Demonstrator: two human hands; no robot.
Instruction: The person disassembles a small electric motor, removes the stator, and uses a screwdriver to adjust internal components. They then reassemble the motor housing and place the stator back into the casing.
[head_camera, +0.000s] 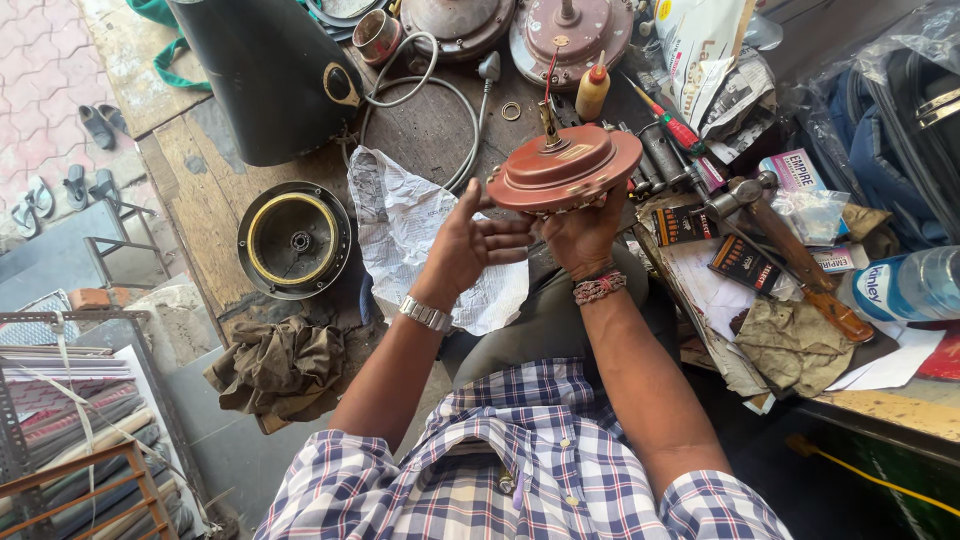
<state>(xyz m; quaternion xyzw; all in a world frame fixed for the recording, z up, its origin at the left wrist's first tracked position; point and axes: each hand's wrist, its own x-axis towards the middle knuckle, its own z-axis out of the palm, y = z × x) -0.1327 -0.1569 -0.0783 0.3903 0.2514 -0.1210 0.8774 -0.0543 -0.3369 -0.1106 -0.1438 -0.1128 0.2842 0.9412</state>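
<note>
Head view: blue-labelled bottle (905, 283) right of red-brown motor housing (565, 168).

— What was that table (210, 170) like?

— Worn wooden planks, scuffed and stained, crowded nearly to the edges.

— What lay on it?

— A crumpled sheet of paper (405, 215) sat near the middle, with a round black motor housing (294, 239) just beside it, open side up, a brass-coloured ring inside. A brown rag (282, 366) was bunched at the near edge. A tall black cone-shaped cover (270, 75) stood at the back, and a grey cable (440, 95) looped next to it.

— And on the other side?

— A hammer (790, 245) with a wooden handle lay across papers, near a small yellow bottle (592, 92) and a red-handled screwdriver (672, 122).
</note>
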